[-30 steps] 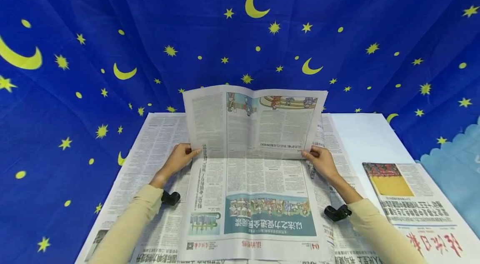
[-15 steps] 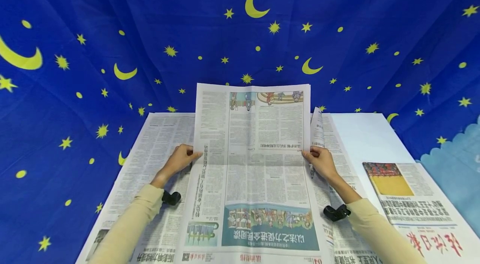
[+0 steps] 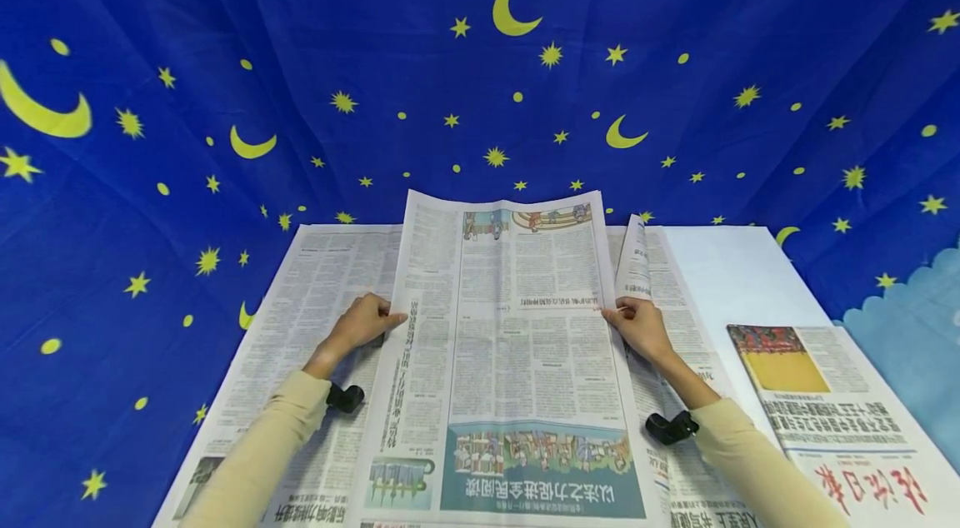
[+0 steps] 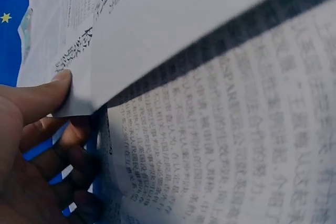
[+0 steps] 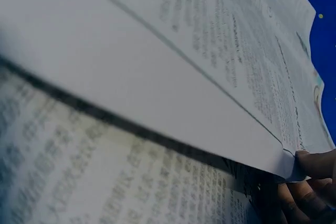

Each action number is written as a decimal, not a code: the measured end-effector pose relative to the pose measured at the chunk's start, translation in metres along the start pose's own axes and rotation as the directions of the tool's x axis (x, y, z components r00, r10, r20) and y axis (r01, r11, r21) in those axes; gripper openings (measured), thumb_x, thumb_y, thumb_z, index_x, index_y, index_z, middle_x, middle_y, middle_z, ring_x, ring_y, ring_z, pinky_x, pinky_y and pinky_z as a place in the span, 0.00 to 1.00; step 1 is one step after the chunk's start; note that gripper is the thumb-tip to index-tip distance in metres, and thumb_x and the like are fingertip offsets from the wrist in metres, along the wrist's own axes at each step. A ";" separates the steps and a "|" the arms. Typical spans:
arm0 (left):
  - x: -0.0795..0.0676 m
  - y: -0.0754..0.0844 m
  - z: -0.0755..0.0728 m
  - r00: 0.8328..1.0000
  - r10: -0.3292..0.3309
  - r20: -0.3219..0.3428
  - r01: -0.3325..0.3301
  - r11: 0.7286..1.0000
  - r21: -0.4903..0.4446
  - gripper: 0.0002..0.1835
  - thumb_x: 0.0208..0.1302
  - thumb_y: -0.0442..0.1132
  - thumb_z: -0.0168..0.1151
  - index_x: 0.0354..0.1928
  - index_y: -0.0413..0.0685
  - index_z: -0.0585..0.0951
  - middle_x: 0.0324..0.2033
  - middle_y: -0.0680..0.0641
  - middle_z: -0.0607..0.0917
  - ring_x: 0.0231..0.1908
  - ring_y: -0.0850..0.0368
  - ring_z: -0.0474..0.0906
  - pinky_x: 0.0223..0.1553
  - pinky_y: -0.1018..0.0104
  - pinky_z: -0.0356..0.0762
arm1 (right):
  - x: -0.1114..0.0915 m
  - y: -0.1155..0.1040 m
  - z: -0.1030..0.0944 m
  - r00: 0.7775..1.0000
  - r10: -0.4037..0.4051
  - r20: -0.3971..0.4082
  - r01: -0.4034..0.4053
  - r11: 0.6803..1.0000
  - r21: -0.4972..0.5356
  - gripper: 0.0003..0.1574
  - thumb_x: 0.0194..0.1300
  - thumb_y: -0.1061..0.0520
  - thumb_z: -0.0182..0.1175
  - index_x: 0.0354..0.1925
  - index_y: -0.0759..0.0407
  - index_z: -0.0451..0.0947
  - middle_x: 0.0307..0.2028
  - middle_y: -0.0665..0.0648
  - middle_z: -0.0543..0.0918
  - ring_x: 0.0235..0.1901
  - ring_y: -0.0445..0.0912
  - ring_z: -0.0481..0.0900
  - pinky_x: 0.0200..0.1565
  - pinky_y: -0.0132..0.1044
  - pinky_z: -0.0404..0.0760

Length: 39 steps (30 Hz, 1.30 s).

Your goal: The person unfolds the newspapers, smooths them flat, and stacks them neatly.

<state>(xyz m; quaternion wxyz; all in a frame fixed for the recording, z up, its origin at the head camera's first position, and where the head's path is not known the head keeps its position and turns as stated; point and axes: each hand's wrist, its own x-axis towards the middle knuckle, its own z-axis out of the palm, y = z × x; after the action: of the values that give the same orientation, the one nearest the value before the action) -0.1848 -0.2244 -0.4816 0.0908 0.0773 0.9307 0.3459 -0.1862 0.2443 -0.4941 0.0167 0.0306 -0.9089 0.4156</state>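
Beyond the newspaper, starry blue backdrop.

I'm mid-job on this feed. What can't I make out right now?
Head view: the near end of the held newspaper, cut off by the bottom edge.
Head view: the middle of the newspaper underneath, covered by the held newspaper.
Left wrist view: some of its print, blurred.
Right wrist view: most of the right hand, cut off by the right edge.
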 end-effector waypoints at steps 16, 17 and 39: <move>0.001 0.008 0.003 0.996 -0.080 0.034 0.073 0.981 0.181 0.31 0.64 0.50 0.64 0.07 0.59 0.59 0.08 0.60 0.54 0.12 0.66 0.48 0.16 0.73 0.49 | -0.005 0.004 -0.002 0.992 0.069 0.110 -0.070 0.998 -0.001 0.16 0.67 0.56 0.61 0.41 0.72 0.76 0.17 0.55 0.80 0.15 0.41 0.73 0.19 0.32 0.69; 0.001 0.009 0.003 0.995 -0.092 0.034 0.084 0.980 0.181 0.32 0.64 0.50 0.64 0.07 0.59 0.59 0.08 0.60 0.54 0.13 0.66 0.47 0.16 0.72 0.49 | -0.006 0.004 -0.004 0.988 0.086 0.131 -0.089 0.996 0.016 0.16 0.67 0.56 0.61 0.41 0.71 0.75 0.17 0.54 0.79 0.15 0.41 0.73 0.20 0.32 0.69; -0.003 0.017 0.002 0.977 -0.209 0.043 0.198 0.962 0.191 0.33 0.63 0.53 0.65 0.07 0.56 0.59 0.08 0.58 0.52 0.13 0.63 0.44 0.17 0.70 0.48 | -0.037 0.003 -0.020 0.877 0.234 0.420 -0.376 0.879 0.294 0.12 0.67 0.58 0.61 0.34 0.69 0.79 0.26 0.55 0.87 0.23 0.43 0.85 0.27 0.34 0.83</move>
<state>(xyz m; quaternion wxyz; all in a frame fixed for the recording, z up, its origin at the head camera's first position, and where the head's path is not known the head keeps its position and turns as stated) -0.1804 -0.2111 -0.4714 0.1474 0.0000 0.9585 0.2440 -0.1497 0.2625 -0.4854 -0.2289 -0.0349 -0.7943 0.5616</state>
